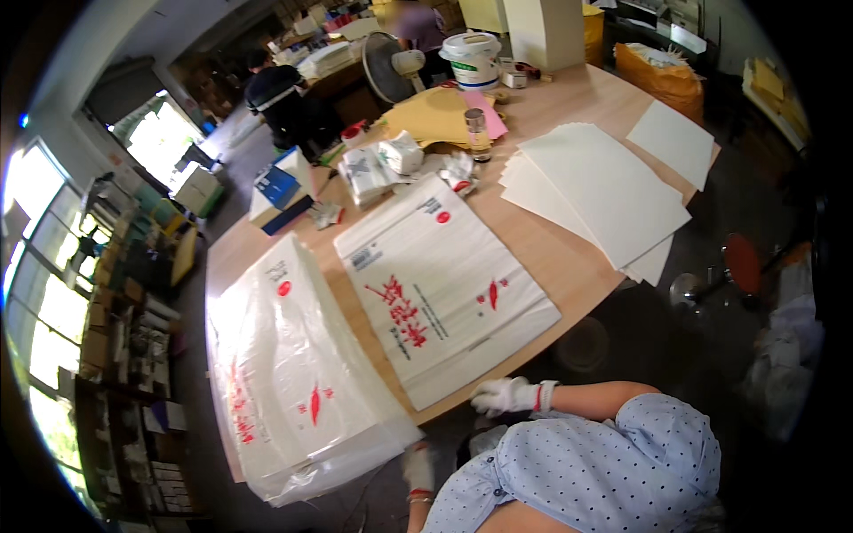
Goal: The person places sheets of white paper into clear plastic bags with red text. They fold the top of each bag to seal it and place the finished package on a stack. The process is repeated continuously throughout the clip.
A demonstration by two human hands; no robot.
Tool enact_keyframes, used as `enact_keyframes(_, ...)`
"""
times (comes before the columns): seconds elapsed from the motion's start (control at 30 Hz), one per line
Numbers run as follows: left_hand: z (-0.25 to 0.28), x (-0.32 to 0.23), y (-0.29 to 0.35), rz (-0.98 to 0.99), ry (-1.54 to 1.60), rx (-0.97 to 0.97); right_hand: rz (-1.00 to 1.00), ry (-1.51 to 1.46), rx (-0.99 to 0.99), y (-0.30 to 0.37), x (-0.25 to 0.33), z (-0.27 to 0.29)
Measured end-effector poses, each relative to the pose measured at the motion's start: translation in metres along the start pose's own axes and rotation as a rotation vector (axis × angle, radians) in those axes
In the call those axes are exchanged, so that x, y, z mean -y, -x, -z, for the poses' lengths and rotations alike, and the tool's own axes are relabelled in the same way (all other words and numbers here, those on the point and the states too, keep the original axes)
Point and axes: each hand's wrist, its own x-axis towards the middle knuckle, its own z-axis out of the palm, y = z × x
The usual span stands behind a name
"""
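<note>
My right hand point(508, 396), in a white glove with a red cuff band, is at the table's front edge just below a flat white printed bag point(458, 298). Its fingers are loosely bent and apart, and I see nothing in them. Lower down, my gloved left hand point(418, 468) is beside the near corner of a thick stack of white printed bags point(298, 355) under clear plastic. Blur hides its fingers, so I cannot tell whether it grips the plastic. Red and black print marks the flat bag and the stack.
White sheets point(604, 191) lie fanned at the right. Farther back are crumpled white packets point(369, 173), a clear cylinder point(477, 133), yellow envelopes point(426, 117), a white bucket point(472, 62) and a fan point(387, 69). A blue box point(276, 185) stands left. Two people work beyond; a stool point(740, 264) stands right.
</note>
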Motion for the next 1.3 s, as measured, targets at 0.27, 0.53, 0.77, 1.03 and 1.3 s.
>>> enact_keyframes(0.27,-0.04,-0.204,-0.149,-0.597,-0.102,-0.353,-0.083,-0.134,-0.503,0.085,-0.083,0.093)
enact_keyframes(0.53,-0.012,-0.208,-0.189,-0.37,0.26,0.194,0.048,-0.499,-0.103,0.005,-0.061,0.084)
enact_keyframes(0.77,-0.002,-0.22,-0.202,-0.627,0.413,-0.396,0.49,-0.179,-0.5,-0.056,0.044,0.079)
enact_keyframes(1.03,0.035,-0.243,-0.254,-0.297,1.352,-0.031,0.809,0.235,-0.455,-0.065,0.039,0.12)
enact_keyframes(1.3,0.14,-0.325,-0.164,-0.505,1.162,-0.069,0.487,1.008,-0.469,-0.093,0.009,0.125)
